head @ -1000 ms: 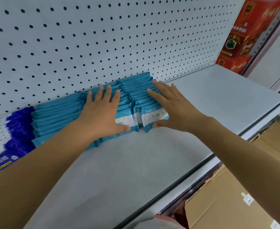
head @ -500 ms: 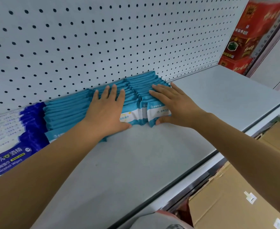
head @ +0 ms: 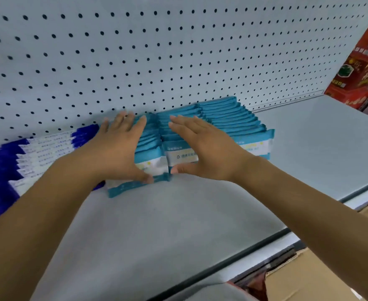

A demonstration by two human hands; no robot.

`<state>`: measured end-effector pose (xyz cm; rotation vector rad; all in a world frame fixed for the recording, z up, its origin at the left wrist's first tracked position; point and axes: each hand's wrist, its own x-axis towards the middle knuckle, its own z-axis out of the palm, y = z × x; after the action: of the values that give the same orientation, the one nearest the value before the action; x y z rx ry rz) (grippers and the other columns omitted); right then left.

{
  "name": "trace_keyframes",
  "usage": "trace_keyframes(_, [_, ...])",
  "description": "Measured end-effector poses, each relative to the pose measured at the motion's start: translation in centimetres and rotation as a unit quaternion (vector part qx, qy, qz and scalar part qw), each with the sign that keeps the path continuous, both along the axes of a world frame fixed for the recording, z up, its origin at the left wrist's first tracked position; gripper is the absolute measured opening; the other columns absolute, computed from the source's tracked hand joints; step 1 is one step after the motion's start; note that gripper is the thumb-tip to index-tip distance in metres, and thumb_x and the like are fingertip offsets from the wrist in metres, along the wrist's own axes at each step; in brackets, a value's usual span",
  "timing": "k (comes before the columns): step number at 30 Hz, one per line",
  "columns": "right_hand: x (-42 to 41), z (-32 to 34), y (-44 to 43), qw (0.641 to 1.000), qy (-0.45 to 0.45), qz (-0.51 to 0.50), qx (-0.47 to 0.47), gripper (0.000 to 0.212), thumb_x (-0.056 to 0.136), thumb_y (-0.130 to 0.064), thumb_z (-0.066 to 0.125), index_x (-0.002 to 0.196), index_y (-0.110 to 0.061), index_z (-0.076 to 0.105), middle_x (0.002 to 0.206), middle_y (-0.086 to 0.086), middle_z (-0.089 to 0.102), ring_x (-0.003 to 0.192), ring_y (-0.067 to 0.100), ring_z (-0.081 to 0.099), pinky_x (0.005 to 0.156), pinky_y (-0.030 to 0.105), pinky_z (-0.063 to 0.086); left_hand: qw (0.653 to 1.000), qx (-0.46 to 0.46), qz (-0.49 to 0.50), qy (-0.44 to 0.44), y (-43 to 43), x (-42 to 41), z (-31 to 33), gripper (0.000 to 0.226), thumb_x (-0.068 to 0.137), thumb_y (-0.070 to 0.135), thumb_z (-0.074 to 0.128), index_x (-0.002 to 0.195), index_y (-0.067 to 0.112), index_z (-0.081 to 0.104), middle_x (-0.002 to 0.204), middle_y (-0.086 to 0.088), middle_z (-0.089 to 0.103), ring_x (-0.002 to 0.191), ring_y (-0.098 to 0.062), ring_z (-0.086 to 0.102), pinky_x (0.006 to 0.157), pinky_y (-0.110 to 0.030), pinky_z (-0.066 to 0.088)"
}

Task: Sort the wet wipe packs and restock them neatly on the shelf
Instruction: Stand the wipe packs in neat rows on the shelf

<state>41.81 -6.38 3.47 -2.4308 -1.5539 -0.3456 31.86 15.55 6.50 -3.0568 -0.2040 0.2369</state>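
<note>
Rows of teal wet wipe packs point(head: 228, 118) stand on edge on the grey shelf point(head: 168, 224), leaning back toward the pegboard. My left hand point(head: 118, 148) lies flat on the left teal row, fingers spread, thumb against the front pack. Over the middle row my right hand point(head: 202, 148) presses flat, its thumb at the bottom edge of the front pack. A third teal row sits free just right of that hand. Dark blue and white alcohol wipe packs point(head: 26, 153) are lined up to the left, partly hidden by my left forearm.
A white pegboard point(head: 157, 51) backs the shelf. Red boxes point(head: 361, 72) stand at the far right end. Bare shelf surface stretches right of the teal packs and in front of them. Cardboard cartons point(head: 320, 279) sit below the shelf's front edge.
Both hands have shifted left along the teal rows, leaving the right-hand row uncovered. The view has swung, so the blue alcohol packs show more on the left.
</note>
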Motion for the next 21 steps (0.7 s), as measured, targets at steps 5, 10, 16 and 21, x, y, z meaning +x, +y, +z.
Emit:
trace_keyframes(5, [-1.3, -1.1, 5.4, 0.994, -0.06, 0.012, -0.092, 0.11, 0.083, -0.073, 0.057, 0.16, -0.01, 0.01, 0.168, 0.008, 0.007, 0.155, 0.021, 0.004, 0.126, 0.041, -0.004, 1.0, 0.015, 0.021, -0.014, 1.4, -1.6, -1.8, 0.14, 0.07, 0.082, 0.068, 0.162, 0.017, -0.014, 0.171, -0.007, -0.016, 0.158, -0.023, -0.016, 0.128, -0.047, -0.005])
trace_keyframes(10, [-0.3, -1.2, 7.0, 0.989, -0.054, 0.005, -0.139, 0.104, 0.089, -0.064, 0.057, 0.16, -0.012, 0.002, 0.169, 0.005, -0.001, 0.155, 0.019, -0.003, 0.124, 0.038, -0.01, 0.999, 0.007, 0.017, -0.043, 0.7, -1.4, -1.8, 0.13, 0.078, 0.079, 0.063, 0.163, 0.011, -0.008, 0.172, -0.013, -0.008, 0.159, -0.026, -0.008, 0.129, -0.045, 0.0])
trace_keyframes(16, [-0.4, -0.7, 6.4, 0.988, -0.052, 0.023, -0.141, 0.107, 0.087, -0.07, 0.055, 0.16, -0.014, 0.001, 0.169, 0.003, -0.001, 0.155, 0.016, -0.004, 0.123, 0.033, -0.011, 0.998, -0.006, 0.013, -0.064, 1.0, -2.1, -1.9, 0.126, 0.079, 0.078, 0.063, 0.164, 0.014, -0.005, 0.173, -0.008, -0.006, 0.159, -0.022, -0.008, 0.129, -0.044, -0.001])
trace_keyframes(21, [-2.7, 0.5, 7.2, 0.992, -0.025, 0.045, -0.116, 0.105, 0.086, -0.074, 0.05, 0.161, -0.017, 0.002, 0.169, -0.002, -0.002, 0.154, 0.011, -0.006, 0.123, 0.03, -0.009, 0.985, -0.083, 0.069, -0.137, 3.3, -6.2, -0.8, 0.125, 0.075, 0.071, 0.074, 0.164, 0.018, 0.005, 0.173, 0.002, 0.001, 0.159, -0.014, -0.006, 0.126, -0.034, -0.005])
